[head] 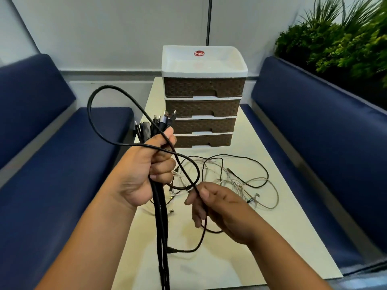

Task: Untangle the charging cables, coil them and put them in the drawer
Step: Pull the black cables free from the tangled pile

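Left hand: the left hand [144, 170] is fisted round a bundle of black cables [160, 216], plug ends [161, 120] sticking up above the fist and the tails hanging down off the near edge of the view.
Right hand: the right hand [217, 208] pinches one black cable [98, 126] between thumb and forefinger, just right of the bundle; that cable swings out in a wide loop to the left and back across the left fist.
Loose tangle: white and black cables [240, 181] lie knotted on the tabletop [282, 237], between the hands and the drawer unit [203, 114].
Drawers: all four look closed, though the bottom one is partly hidden by the left hand.
Step in hand: untangling, it seems; one black lead is being worked free of the held bunch. No coil is made and nothing is stowed.
Next move: probably draw the pinched cable through its crossing while the left grip stays firm, then wind it; a drawer has yet to be pulled open.
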`<state>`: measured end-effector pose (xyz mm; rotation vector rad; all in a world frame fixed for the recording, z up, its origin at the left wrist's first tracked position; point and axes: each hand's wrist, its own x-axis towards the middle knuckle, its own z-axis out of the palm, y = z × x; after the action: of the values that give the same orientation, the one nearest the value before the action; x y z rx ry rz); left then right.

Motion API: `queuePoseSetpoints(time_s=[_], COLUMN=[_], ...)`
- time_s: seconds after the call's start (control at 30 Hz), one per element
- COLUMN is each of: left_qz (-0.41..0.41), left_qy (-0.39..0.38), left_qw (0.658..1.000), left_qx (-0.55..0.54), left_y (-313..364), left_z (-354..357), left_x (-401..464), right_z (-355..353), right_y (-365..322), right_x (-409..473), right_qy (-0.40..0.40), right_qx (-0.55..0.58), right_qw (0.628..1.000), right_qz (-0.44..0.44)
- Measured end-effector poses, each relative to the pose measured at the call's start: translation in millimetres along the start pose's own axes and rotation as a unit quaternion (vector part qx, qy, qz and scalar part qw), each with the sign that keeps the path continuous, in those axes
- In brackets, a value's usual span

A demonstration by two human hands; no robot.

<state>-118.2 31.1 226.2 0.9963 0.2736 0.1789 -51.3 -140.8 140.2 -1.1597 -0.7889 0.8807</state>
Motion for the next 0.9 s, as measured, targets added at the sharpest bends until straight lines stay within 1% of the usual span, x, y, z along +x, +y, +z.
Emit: queuePoseSetpoints(time_s=[0.1, 0.23, 0.33, 0.4, 0.5, 0.7, 0.8, 0.9], left_qz=[0.012, 0.025, 0.051, 0.074, 0.103, 0.147, 0.152, 0.142], left_qy=[0.007, 0.025, 0.055, 0.077, 0.087, 0.075, 0.07, 0.073], left_qw=[0.999, 0.997, 0.994, 0.992, 0.989, 0.984, 0.984, 0.985], left_qx=[0.033, 0.065, 0.076, 0.072, 0.06, 0.061, 0.056, 0.06], left_y=[-4.0, -12.6, -16.2, -17.7, -19.0, -30.7, -42.0, -53.7], left_z=[15.6, 36.2, 46.1, 51.2, 57.8, 77.0, 84.0, 88.9], left_x=[-14.5, -39.3, -54.8, -65.2, -82.0, -115.8, -126.3, -131.9], right_z=[-1.8, -21.5, -46.6, -62.0, -76.5, -74.7, -63.0, -54.8], right_y=[-12.6, -14.2, -9.8, -3.0, 17.3, 65.7, 94.9, 127.1], right_x=[-13.9, -50.0, -84.6, -108.3, -139.3, -189.1, -208.6, -225.1], right_qy=[0.06, 0.151, 0.198, 0.207, 0.189, 0.091, 0.046, 0.05], right_qx=[0.057, 0.066, 0.036, 0.016, -0.017, -0.036, -0.066, -0.165], right_qw=[0.996, 0.985, 0.979, 0.978, 0.98, 0.974, 0.954, 0.929], right_qz=[-0.032, -0.06, -0.032, 0.002, 0.068, 0.203, 0.29, 0.326])
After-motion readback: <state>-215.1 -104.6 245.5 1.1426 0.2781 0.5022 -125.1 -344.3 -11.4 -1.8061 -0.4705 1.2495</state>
